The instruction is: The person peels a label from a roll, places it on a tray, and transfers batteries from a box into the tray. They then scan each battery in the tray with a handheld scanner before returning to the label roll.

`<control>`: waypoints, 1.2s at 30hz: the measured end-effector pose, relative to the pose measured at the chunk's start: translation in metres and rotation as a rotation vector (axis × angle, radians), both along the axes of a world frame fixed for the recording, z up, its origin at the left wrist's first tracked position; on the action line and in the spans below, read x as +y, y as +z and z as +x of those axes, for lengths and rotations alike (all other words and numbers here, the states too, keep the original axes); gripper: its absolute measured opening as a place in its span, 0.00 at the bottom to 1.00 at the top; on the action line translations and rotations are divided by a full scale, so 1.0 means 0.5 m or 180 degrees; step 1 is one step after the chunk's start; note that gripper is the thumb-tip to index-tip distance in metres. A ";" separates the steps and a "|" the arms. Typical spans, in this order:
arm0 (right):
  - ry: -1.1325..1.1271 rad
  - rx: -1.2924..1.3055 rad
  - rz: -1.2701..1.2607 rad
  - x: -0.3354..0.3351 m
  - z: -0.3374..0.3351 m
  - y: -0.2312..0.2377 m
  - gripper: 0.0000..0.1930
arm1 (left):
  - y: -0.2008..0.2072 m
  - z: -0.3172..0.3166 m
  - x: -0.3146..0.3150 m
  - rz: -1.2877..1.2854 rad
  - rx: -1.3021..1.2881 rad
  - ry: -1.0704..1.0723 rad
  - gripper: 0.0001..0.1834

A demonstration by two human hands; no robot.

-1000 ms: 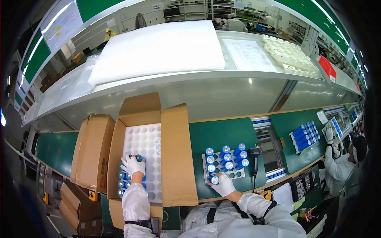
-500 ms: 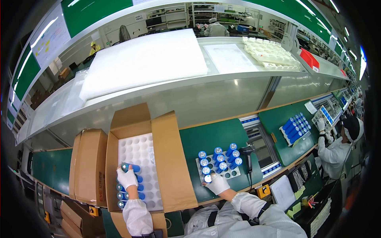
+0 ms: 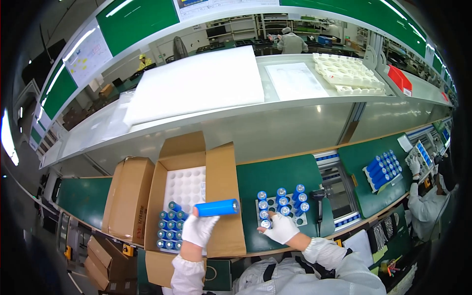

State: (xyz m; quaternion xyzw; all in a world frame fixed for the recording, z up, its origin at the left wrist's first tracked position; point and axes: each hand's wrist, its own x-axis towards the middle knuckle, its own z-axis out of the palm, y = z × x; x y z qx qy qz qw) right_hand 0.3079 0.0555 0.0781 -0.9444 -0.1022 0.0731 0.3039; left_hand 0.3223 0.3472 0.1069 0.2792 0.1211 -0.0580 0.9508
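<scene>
A blue cylindrical battery cell (image 3: 216,207) lies sideways in my left hand (image 3: 198,230), which is closed around its left end above the cardboard box's right flap. My right hand (image 3: 282,228) has its thumb and fingers about the top of an upright blue cell (image 3: 266,224). That cell stands at the near-left corner of a white holder with round holes (image 3: 302,221). Several more upright cells (image 3: 281,200) are in the holder, and some holes show bare. Inside the open cardboard box (image 3: 154,189), several cells (image 3: 170,225) stand in the near-left part of a white foam insert (image 3: 184,182).
A closed carton (image 3: 125,201) stands left of the box. Right of the holder lies a black handheld tool (image 3: 319,201), beside a conveyor gap (image 3: 337,191). Farther right is another group of cells (image 3: 382,169), near a co-worker (image 3: 428,201). A shelf (image 3: 196,117) spans the back.
My left hand has lifted a cell out of the box and carried it right, over the flap. My right hand stays at the same corner cell. The whole view has shifted somewhat.
</scene>
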 end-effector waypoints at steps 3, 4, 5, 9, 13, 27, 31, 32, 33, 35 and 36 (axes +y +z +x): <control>0.0388 -0.0627 0.1866 -0.004 0.002 0.047 0.36 | 0.000 -0.011 -0.060 -0.0438 0.0083 -0.0345 0.33; 0.0449 -0.0496 0.2398 0.003 0.004 0.070 0.38 | -0.003 -0.012 -0.082 -0.0667 0.0215 -0.0510 0.32; 0.0493 -0.0579 0.2528 0.014 0.006 0.093 0.39 | -0.005 -0.011 -0.096 -0.0891 0.0349 -0.0647 0.31; 0.0591 -0.1175 0.2839 0.025 0.020 0.093 0.32 | -0.007 -0.025 -0.137 -0.0579 0.0648 -0.0862 0.32; -0.0039 -0.0768 0.3273 -0.041 -0.020 0.062 0.25 | 0.034 0.003 -0.110 0.2559 0.0178 -0.0952 0.25; -0.1218 -0.1091 0.0737 -0.122 -0.045 -0.283 0.25 | -0.157 0.073 0.200 0.7377 0.1825 0.0035 0.27; -0.1106 -0.0973 0.0517 -0.115 -0.029 -0.281 0.26 | -0.152 0.075 0.189 0.7263 0.1669 0.0164 0.22; -0.1102 -0.0884 0.0466 -0.115 -0.028 -0.279 0.26 | -0.161 0.075 0.199 0.7258 0.1664 0.0152 0.22; -0.1106 -0.0882 0.0461 -0.114 -0.028 -0.279 0.26 | -0.177 0.074 0.219 0.7188 0.1419 0.0437 0.22; -0.0964 -0.0866 0.0294 -0.117 -0.028 -0.280 0.27 | -0.180 0.068 0.214 0.6940 0.0772 0.1444 0.21; -0.0981 -0.0867 0.0291 -0.118 -0.029 -0.280 0.27 | -0.179 0.065 0.214 0.6939 0.0752 0.1435 0.21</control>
